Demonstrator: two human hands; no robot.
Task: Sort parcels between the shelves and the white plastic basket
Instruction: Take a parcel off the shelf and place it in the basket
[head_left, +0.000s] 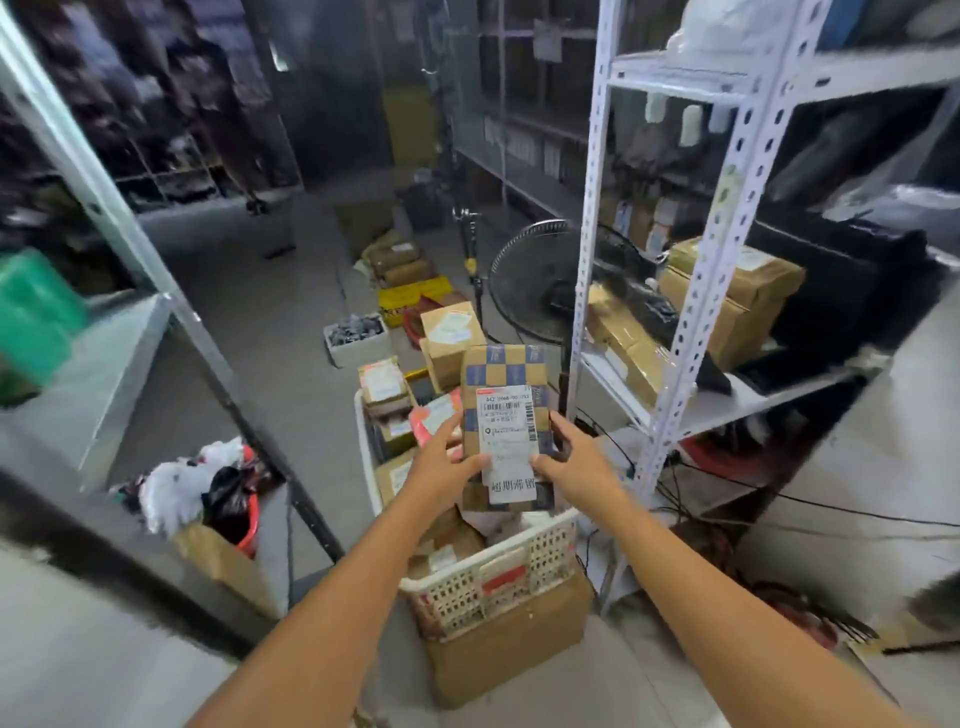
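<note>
Head view, checkered parcel (505, 410) upright over white basket (498, 564), left hand (451, 460), right hand (570, 457) gripping its lower edges

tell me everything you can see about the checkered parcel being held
The checkered parcel is a brown cardboard pack with blue squares, held upright facing the camera. A white shipping label with a barcode covers its lower middle. The left hand grips its left edge, the right hand its right edge, thumbs on the label. It hangs above the white plastic basket.
</note>
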